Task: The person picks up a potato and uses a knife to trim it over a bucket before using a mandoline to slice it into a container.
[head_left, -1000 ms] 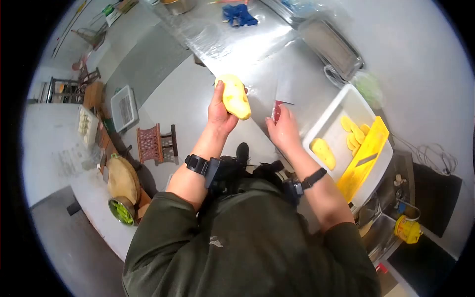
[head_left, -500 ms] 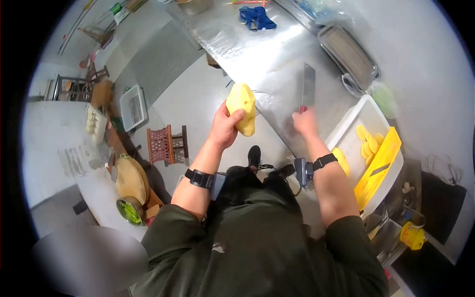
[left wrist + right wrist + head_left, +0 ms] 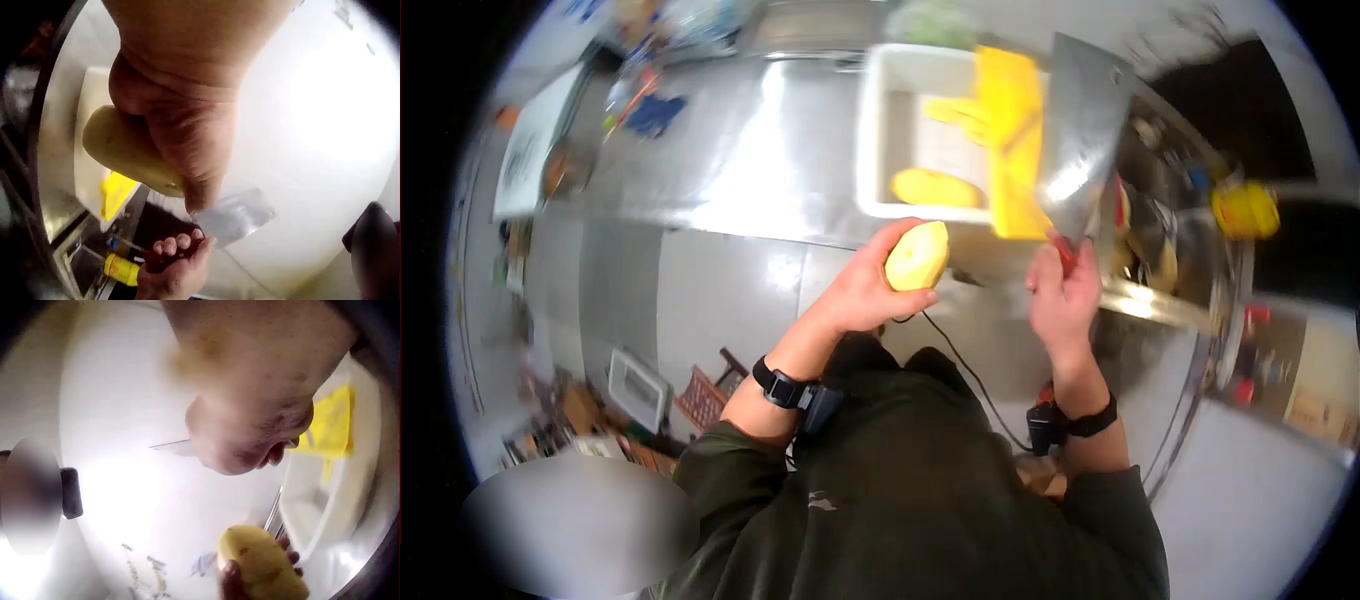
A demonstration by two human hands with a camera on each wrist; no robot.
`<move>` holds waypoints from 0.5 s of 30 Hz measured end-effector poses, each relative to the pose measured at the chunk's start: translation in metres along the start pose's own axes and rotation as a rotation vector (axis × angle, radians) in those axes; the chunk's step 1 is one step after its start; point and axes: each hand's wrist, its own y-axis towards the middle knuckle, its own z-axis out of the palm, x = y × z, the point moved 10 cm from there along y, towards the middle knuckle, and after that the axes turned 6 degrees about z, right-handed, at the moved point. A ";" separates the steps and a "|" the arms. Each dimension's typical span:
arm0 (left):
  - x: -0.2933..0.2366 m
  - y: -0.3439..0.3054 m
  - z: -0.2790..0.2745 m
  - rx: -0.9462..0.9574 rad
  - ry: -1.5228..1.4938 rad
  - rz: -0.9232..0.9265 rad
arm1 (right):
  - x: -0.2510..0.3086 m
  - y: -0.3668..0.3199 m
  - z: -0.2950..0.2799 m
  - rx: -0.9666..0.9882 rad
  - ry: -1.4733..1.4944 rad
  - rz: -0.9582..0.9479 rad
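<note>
View from above, at centre frame: the left hand (image 3: pixel 860 296) curls its fingers round a peeled yellow potato (image 3: pixel 917 256), holding it in the air in front of the steel counter (image 3: pixel 750 150). Just to its right, the right hand (image 3: pixel 1062 295) is clamped on the red handle of a cleaver (image 3: pixel 1085 130). The blade stands upright, probably to keep its edge away from the other hand. Above them, at upper centre, a white tub (image 3: pixel 870 130) holds another potato (image 3: pixel 935 187), with a yellow slicer (image 3: pixel 1010 120) lying across it.
</note>
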 end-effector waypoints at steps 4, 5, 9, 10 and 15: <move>0.020 0.018 0.153 0.287 0.146 0.006 | -0.038 -0.094 -0.193 -0.319 -0.459 0.003; 0.030 0.021 0.193 0.353 0.159 0.015 | -0.045 -0.122 -0.229 -0.385 -0.450 0.019; 0.064 0.005 0.346 0.588 0.319 -0.081 | -0.101 -0.249 -0.358 -0.638 -0.726 0.344; 0.075 -0.002 0.384 0.615 0.354 -0.085 | -0.093 -0.277 -0.378 -0.710 -0.823 0.222; 0.104 -0.024 0.555 0.843 0.499 -0.104 | -0.095 -0.357 -0.452 -0.681 -1.065 0.076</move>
